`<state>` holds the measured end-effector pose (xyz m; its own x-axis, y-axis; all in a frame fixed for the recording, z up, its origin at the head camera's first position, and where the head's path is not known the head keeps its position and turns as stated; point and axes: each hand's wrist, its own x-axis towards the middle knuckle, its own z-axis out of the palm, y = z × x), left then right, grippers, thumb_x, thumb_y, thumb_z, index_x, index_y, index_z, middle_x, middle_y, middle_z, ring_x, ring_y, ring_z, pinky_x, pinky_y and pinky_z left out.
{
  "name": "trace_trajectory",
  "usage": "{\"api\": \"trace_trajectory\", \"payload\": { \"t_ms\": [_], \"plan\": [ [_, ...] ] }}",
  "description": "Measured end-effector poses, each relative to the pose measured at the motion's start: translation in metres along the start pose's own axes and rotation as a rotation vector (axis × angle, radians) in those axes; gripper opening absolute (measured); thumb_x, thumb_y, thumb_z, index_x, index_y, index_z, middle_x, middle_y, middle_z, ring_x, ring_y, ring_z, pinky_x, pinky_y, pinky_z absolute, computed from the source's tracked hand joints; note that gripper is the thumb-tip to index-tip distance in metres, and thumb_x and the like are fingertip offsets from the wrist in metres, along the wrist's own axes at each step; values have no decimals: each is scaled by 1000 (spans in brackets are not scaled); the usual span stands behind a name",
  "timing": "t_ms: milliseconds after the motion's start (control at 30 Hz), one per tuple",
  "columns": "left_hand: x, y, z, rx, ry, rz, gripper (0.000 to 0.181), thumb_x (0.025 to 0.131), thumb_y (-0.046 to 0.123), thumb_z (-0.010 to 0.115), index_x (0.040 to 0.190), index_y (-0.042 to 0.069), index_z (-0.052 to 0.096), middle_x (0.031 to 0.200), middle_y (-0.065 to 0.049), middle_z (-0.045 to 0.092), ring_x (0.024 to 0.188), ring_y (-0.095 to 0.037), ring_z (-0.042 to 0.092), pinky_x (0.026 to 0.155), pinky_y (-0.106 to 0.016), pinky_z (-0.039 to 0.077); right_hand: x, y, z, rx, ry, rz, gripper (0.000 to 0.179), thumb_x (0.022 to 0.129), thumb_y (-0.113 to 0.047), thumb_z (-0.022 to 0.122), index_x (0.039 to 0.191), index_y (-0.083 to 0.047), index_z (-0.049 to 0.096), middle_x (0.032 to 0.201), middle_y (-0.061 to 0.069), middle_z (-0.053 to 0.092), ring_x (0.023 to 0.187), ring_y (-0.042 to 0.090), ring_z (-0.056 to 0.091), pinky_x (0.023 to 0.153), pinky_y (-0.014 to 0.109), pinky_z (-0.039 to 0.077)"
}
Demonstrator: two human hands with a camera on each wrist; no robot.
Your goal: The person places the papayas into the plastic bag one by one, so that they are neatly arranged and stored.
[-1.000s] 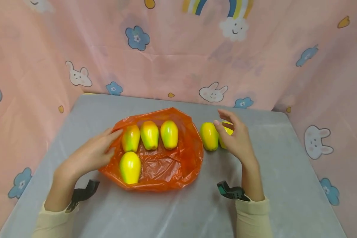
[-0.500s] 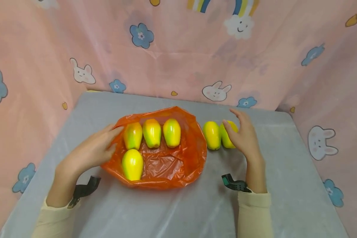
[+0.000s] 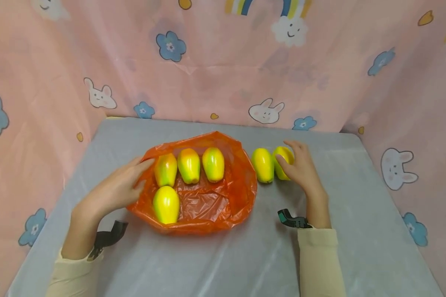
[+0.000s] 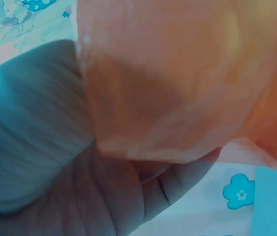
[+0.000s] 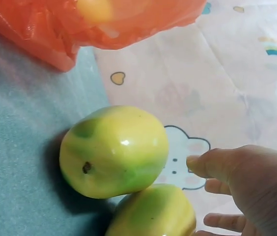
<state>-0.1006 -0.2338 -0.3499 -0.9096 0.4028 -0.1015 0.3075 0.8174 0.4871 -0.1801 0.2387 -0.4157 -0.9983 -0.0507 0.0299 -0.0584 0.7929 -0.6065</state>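
An orange plastic bag point(image 3: 241, 198) lies with its mouth spread wide, several yellow-green papayas point(image 3: 188, 166) inside. My left hand point(image 3: 117, 187) holds the bag's left rim, the film between thumb and fingers in the left wrist view. Right of the bag, two more papayas stand side by side: an inner papaya point(image 3: 262, 166) and an outer papaya point(image 3: 281, 156). My right hand point(image 3: 301, 167) is at the outer papaya's right side, thumb and fingers spread apart and partly covering it. The right wrist view shows the thumb point(image 5: 212, 164) extended above both fruits, with nothing gripped.
The grey tabletop point(image 3: 226, 264) runs under everything. A pink curtain point(image 3: 215, 82) printed with rabbits and flowers hangs along the back and both sides. Dark wrist-camera mounts point(image 3: 291, 219) stick out beside the forearms.
My right hand has shifted right across the outer papaya, uncovering more of it. The left hand keeps its place at the bag's rim, and the fruits stay put.
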Motion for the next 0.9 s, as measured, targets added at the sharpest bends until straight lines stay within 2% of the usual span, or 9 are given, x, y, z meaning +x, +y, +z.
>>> {"api": "trace_trajectory", "payload": {
  "t_ms": [133, 267, 533, 733, 900],
  "plan": [
    [0, 2, -1, 10, 5, 19, 64, 93, -6, 52, 157, -6, 45, 164, -29, 42, 150, -50, 44, 120, -67, 41, -1, 2, 0, -19, -13, 33, 67, 104, -31, 62, 160, -3, 40, 166, 32, 28, 150, 54, 35, 123, 74, 31],
    [-1, 2, -2, 16, -6, 4, 66, 92, -8, 50, 158, -4, 44, 166, -29, 39, 150, -50, 43, 119, -66, 42, -2, 4, 2, -15, -27, 54, 70, 105, -34, 62, 162, -4, 37, 166, 32, 27, 150, 54, 34, 123, 74, 32],
    [3, 0, -1, 35, -1, 27, 63, 95, -8, 48, 158, -3, 44, 163, -28, 43, 147, -49, 48, 118, -66, 44, 1, 11, 7, -14, -105, 86, 82, 104, -39, 62, 168, -5, 23, 171, 31, 21, 154, 53, 30, 125, 74, 28],
    [4, 2, 2, 39, -4, 12, 65, 94, -8, 48, 158, -4, 43, 166, -28, 40, 150, -49, 44, 119, -65, 42, 4, 18, 3, -28, -136, 73, 84, 103, -39, 62, 166, 0, 23, 169, 33, 25, 154, 54, 29, 126, 74, 27],
    [2, 3, 2, 28, -3, -13, 66, 92, -7, 50, 158, -6, 42, 167, -30, 37, 153, -51, 40, 120, -66, 40, 6, 20, 1, -25, -148, 62, 82, 103, -40, 62, 165, 2, 26, 166, 33, 32, 149, 52, 36, 125, 73, 30]
  ]
}}
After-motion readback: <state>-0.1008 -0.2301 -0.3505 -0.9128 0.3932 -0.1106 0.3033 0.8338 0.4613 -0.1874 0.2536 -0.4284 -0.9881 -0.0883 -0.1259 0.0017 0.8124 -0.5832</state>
